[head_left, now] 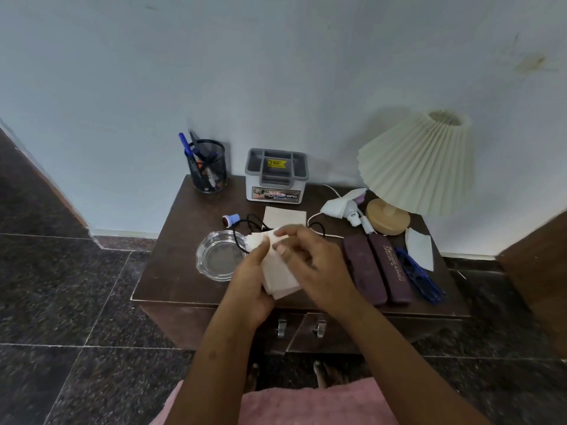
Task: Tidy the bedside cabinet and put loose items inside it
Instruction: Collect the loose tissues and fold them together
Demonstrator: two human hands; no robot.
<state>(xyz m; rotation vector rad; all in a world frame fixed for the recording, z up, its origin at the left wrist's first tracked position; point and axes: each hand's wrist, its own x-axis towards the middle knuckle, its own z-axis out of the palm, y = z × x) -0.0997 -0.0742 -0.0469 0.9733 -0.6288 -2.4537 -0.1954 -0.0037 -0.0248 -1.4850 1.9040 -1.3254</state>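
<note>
I see both hands over the tabletop (171, 280): my left grip (248, 277) cradles a stack of paper napkins (279, 277), right grip (306, 256) pinching its top edge. Glass ashtray (219, 256) just left; dark granite floor (76, 302) around.

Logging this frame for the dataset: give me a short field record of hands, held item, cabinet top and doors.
left hand: under the paper stack, holding it
right hand: on top of the stack
held item: stack of pale papers
cabinet top: glass ashtray, mesh pen holder, grey organiser box, two spectacle cases, lamp
cabinet doors: shut
</note>
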